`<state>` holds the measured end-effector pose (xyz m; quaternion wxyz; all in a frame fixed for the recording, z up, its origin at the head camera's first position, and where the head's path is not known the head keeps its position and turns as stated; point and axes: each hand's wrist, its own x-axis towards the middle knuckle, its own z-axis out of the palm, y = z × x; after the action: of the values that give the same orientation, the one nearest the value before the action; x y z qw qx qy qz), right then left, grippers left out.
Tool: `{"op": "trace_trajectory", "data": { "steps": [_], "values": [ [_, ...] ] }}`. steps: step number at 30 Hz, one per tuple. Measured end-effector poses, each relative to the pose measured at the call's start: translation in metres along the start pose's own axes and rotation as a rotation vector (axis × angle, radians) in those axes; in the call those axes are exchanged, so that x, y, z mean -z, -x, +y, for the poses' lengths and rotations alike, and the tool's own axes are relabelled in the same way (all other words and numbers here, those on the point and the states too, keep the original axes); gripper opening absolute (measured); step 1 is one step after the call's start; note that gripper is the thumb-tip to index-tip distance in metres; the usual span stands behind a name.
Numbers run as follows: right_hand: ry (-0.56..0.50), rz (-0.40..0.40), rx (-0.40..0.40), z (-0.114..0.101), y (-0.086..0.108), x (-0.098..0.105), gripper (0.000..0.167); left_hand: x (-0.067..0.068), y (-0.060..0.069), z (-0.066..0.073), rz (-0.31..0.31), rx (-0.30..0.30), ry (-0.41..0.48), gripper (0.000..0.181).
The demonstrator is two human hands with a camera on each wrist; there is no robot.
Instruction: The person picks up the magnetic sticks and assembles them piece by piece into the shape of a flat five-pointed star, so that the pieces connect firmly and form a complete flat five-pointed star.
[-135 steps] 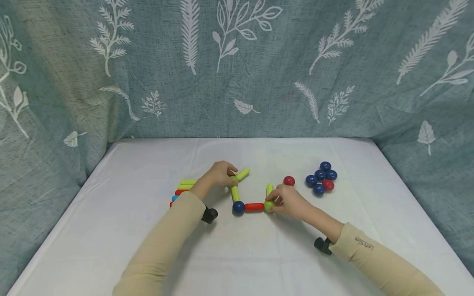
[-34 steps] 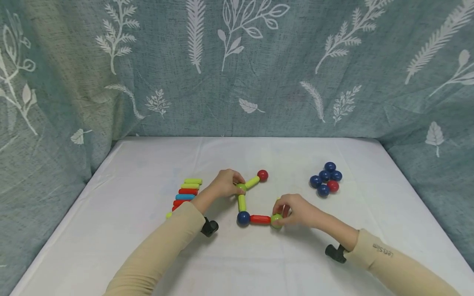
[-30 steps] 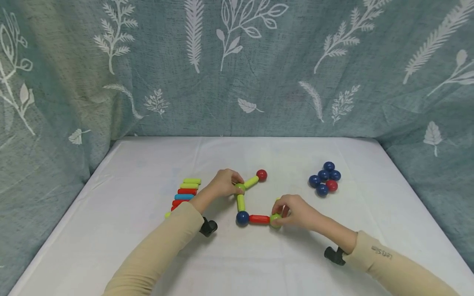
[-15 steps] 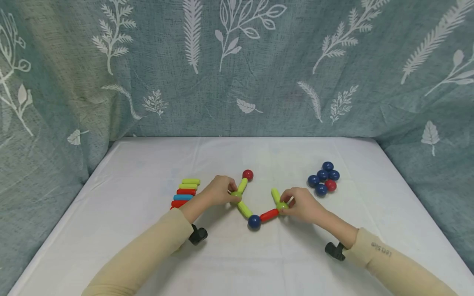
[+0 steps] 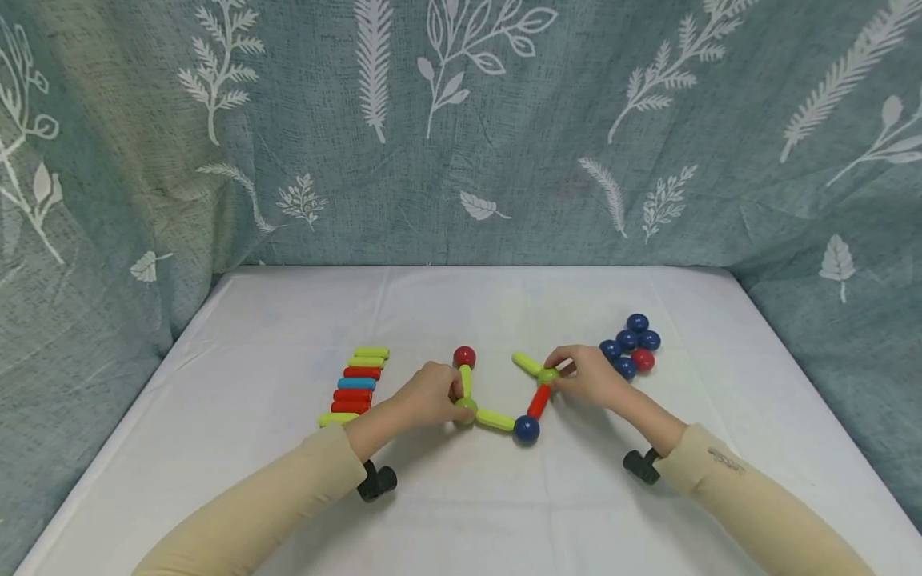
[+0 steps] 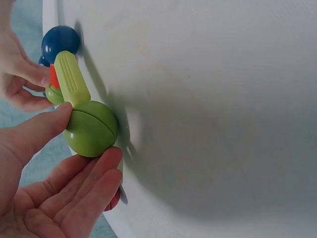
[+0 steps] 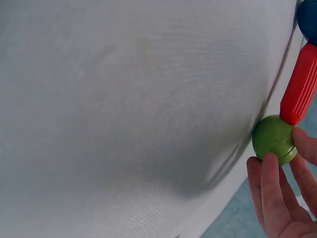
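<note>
In the head view a chain of balls and rods lies mid-table. My left hand (image 5: 430, 395) pinches a green ball (image 6: 91, 129) between thumb and fingers. From that ball a yellow-green rod (image 5: 467, 381) runs back to a red ball (image 5: 464, 357), and another yellow-green rod (image 5: 495, 420) leads to a blue ball (image 5: 527, 430). A red rod (image 5: 539, 402) links the blue ball to a second green ball (image 7: 274, 140), which my right hand (image 5: 587, 376) pinches. Off this second ball a yellow-green rod (image 5: 527, 364) points back and left, its far end free.
Left of the chain lies a column of loose rods (image 5: 356, 384) in yellow-green, red and blue, partly behind my left forearm. Several blue balls (image 5: 637, 322) and a red ball (image 5: 643, 360) cluster behind my right hand. A patterned curtain (image 5: 461, 160) hangs beyond the white table (image 5: 461, 512).
A red ball has joined the left arm of the chain since the oldest frame. Lately the chain has turned: my left hand came nearer, my right hand went farther back, and the blue ball shifted right.
</note>
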<state>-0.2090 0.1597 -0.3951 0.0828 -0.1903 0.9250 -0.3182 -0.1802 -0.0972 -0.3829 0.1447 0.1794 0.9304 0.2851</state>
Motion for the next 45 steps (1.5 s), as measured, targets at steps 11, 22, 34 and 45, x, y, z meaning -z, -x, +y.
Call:
{"op": "trace_trajectory", "data": {
  "steps": [11,22,34,45],
  "values": [
    [-0.004,0.003,-0.012,0.001,-0.004,-0.001,0.022,-0.002,0.000,0.000,-0.018,-0.007,0.008,0.024],
    [-0.029,0.008,-0.004,0.002,-0.003,0.000,0.022,0.028,0.003,-0.011,-0.104,0.083,-0.071,0.026],
    [-0.080,0.030,-0.004,0.006,-0.003,-0.002,0.021,0.090,0.000,-0.096,0.026,0.232,-0.230,0.031],
    [-0.085,0.044,-0.029,0.006,-0.003,-0.001,0.021,0.084,-0.008,-0.108,0.028,0.156,-0.204,0.023]
  ]
}}
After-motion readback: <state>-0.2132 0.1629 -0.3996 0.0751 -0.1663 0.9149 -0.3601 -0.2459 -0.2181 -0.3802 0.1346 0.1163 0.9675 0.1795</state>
